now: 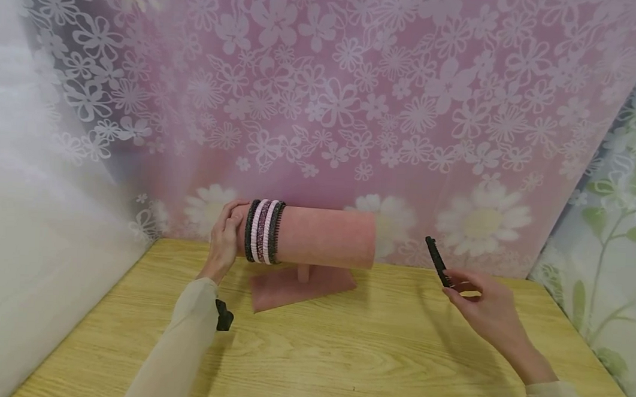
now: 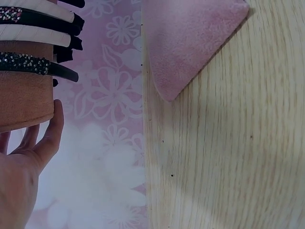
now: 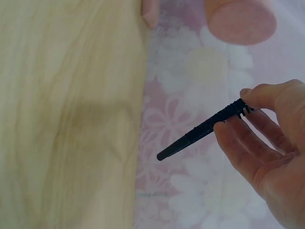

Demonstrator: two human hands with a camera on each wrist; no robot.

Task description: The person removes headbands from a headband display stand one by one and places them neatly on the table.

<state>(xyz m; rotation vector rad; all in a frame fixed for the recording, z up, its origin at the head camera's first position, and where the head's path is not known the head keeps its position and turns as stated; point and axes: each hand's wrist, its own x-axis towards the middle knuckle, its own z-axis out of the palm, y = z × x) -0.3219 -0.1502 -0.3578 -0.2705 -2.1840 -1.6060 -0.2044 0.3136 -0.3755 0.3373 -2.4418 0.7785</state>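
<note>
A pink headband display stand (image 1: 327,238) stands on the table, its padded roll lying level. Several headbands (image 1: 263,231) in black, pale pink and glittery tones sit side by side around the roll's left part. My left hand (image 1: 223,241) grips the roll's left end, thumb in front and fingers over the top; the left wrist view shows the hand (image 2: 26,167) below the roll's end. To the right of the stand, my right hand (image 1: 487,303) pinches a black headband (image 1: 436,260) above the table. It appears edge-on, with small teeth near the fingertips (image 3: 220,128).
The wooden table (image 1: 342,355) reaches back to a pink flowered backdrop (image 1: 323,103). A white curtain (image 1: 37,208) hangs at the left, and a leaf-patterned one (image 1: 617,250) at the right. The stand's flat base (image 1: 286,290) lies beneath the roll.
</note>
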